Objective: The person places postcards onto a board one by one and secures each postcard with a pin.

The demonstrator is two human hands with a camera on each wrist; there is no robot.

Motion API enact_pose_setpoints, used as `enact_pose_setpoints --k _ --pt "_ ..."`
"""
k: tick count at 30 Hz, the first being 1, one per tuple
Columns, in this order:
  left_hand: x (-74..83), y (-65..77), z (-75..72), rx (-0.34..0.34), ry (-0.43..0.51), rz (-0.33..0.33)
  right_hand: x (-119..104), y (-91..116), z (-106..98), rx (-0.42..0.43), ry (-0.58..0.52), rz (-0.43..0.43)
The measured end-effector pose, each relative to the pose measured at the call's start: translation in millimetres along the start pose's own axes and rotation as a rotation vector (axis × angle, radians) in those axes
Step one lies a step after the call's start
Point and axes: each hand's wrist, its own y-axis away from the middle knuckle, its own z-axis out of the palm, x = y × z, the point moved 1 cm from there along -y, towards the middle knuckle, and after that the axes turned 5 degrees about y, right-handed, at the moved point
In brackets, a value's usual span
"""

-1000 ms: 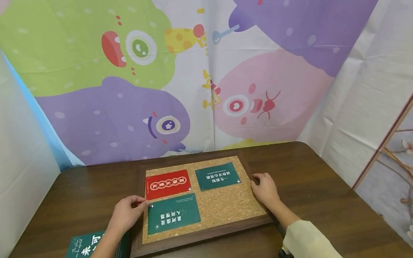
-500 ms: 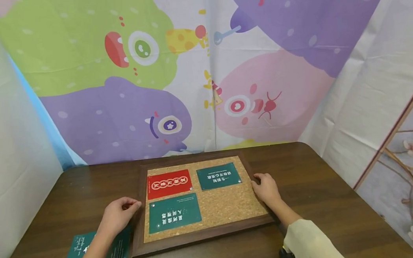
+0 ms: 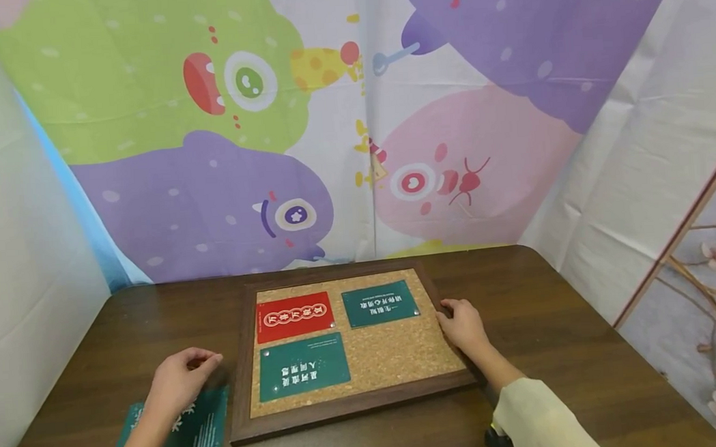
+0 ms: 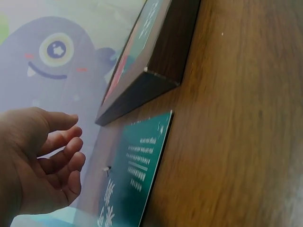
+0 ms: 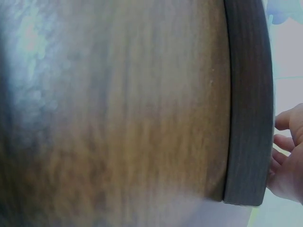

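Observation:
A cork board (image 3: 403, 350) in a dark wooden frame lies flat on the table. On it are a red card (image 3: 294, 317), a green card (image 3: 303, 367) and a second green card (image 3: 381, 304), with small pins at their corners. My left hand (image 3: 179, 381) hovers left of the frame with loosely bent fingers and nothing between them, above a loose green card (image 3: 201, 431) on the table. In the left wrist view a small pin-like thing (image 4: 107, 170) shows at that card. My right hand (image 3: 465, 326) rests at the frame's right edge; in the right wrist view the frame's side (image 5: 251, 104) partly hides its fingers.
The brown wooden table (image 3: 562, 348) ends at a cartoon-print curtain (image 3: 351, 114) behind. A black and yellow object (image 3: 499, 440) lies near the front, partly under my right sleeve (image 3: 539, 417).
My left hand has moved away from the board's left edge, leftward and toward me, to over the loose green card. The right hand stays at the frame.

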Motion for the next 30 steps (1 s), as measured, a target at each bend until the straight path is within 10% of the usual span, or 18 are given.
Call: enact_pose_setpoints --k 30 --pt "-50.4 17.4 -39.0 0.014 -0.084 -0.251 -1 1 -2 -0.011 -0.011 0.005"
